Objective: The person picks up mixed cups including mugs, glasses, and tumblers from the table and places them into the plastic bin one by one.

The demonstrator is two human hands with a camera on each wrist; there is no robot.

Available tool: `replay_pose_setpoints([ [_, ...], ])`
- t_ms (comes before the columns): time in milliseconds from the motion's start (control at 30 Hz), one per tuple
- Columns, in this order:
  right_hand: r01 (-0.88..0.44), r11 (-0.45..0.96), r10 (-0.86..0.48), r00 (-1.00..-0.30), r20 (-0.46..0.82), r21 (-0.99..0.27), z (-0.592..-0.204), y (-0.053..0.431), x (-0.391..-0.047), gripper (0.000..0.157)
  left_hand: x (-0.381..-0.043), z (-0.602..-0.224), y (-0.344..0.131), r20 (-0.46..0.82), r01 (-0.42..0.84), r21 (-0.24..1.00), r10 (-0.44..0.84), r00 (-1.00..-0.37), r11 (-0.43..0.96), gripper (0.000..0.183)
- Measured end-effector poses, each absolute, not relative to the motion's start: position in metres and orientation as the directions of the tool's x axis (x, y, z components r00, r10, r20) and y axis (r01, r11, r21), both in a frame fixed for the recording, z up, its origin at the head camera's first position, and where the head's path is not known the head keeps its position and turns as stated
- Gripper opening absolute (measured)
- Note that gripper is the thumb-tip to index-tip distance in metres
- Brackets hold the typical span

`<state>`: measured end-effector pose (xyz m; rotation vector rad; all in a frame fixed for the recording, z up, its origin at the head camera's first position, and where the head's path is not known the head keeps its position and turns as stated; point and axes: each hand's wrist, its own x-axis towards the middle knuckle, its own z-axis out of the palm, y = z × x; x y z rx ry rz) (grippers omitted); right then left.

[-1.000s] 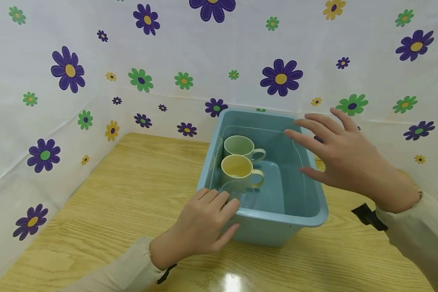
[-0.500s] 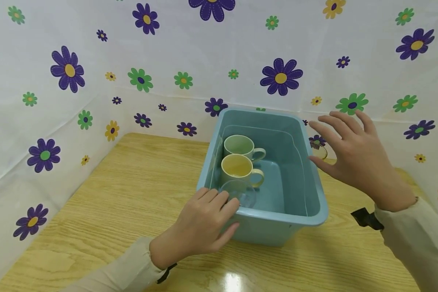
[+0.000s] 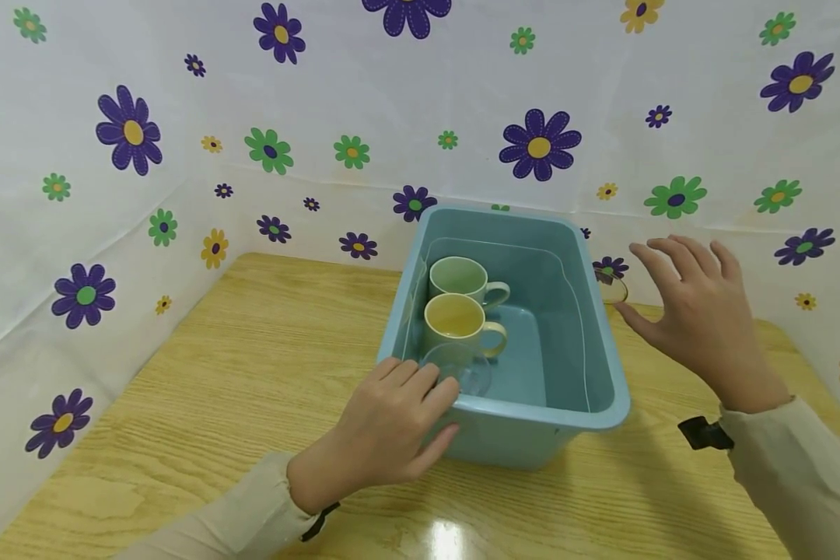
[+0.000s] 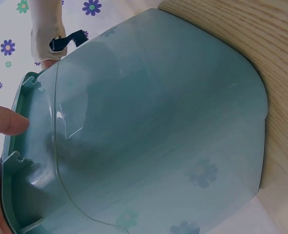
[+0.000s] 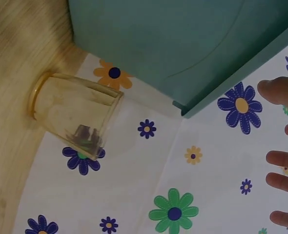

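My left hand (image 3: 385, 428) grips the near rim of the blue plastic tub (image 3: 588, 424), fingers over the edge and thumb outside. Within the tub, along its left side, stand a green mug (image 3: 455, 276) and a yellow mug (image 3: 451, 319), handles to the right. A clear glass (image 3: 476, 377) sits nearest the left hand, partly hidden by it. My right hand (image 3: 707, 311) hovers right of the tub, fingers spread and holding nothing. Between it and the tub's far right side, a clear glass (image 5: 75, 114) stands on the table; only its upper part shows in the head view.
The wood-grain table (image 3: 252, 350) runs under everything. White cloth (image 3: 322, 85) printed with flowers hangs behind and at both sides, close to the tub's far end. The tub's outer wall (image 4: 158, 107) fills most of the left wrist view.
My right hand has drawn back from over the tub's right rim, moving right and lower in view. The glass beside the tub has come into sight. The left hand has stayed put.
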<state>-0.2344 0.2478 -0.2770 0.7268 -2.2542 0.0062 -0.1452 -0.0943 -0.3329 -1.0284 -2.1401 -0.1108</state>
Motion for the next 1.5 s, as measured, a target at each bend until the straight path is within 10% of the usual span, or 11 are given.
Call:
replay_pose_setpoints([
  [600,-0.454,0.889,-0.379,-0.651,0.658,0.064,-0.317,0.271,-0.246,0.072,-0.146,-0.334,-0.094,0.663,0.699,-0.234,0.636,-0.394,0.676,0.026],
  [1067,-0.36,0.83,-0.104,-0.85,0.516,-0.426,-0.331,0.277,-0.255,0.087,-0.146,-0.334,-0.094,0.667,0.696,-0.243,0.637,-0.385,0.675,0.025],
  [1500,-0.297,0.557,0.048,-0.921,0.388,-0.775,-0.344,0.289,-0.268,0.069,-0.145,-0.334,-0.093,0.665,0.691,-0.241,0.635,-0.394,0.681,0.025],
])
